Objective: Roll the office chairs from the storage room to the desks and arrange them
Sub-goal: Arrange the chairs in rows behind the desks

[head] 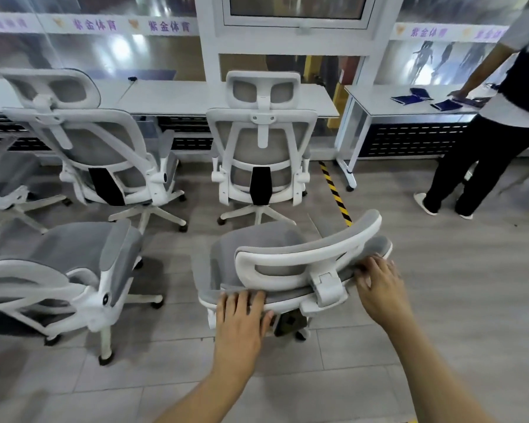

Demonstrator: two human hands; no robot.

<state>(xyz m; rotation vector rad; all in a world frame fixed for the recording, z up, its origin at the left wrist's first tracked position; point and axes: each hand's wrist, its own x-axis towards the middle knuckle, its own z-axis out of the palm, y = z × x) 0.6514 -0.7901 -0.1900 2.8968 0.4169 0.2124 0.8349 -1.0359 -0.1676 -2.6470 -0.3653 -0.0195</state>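
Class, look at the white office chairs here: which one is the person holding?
The nearest chair, centre foreground. The left hand and right hand hold the top of its backrest; the others stand untouched.

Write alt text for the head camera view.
The left hand and right hand hold the backrest top of a white-and-grey office chair. Ahead, a second chair and a third chair face a long white desk; another person stands at right.
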